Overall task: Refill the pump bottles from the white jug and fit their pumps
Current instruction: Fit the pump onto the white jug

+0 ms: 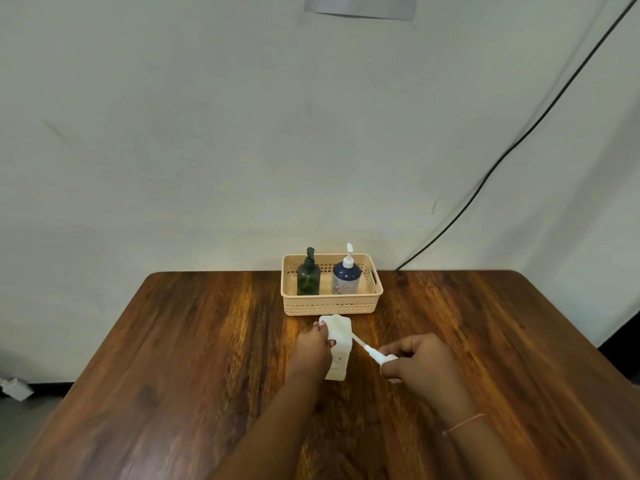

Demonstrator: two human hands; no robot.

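A white square bottle (338, 351) stands on the wooden table (173, 358) in front of a basket. My left hand (311, 344) grips its left side near the top. My right hand (419, 365) holds a white pump (381, 358) to the right of the bottle, its thin tube slanting up-left toward the bottle's neck. Behind, a beige basket (332, 308) holds a dark green pump bottle (308, 277) on the left and a navy pump bottle (346, 277) with a white pump on the right. No white jug shows.
The table backs onto a pale wall. A black cable (519, 140) runs down the wall to the table's far right edge. A small white object (15, 388) lies on the floor at the left.
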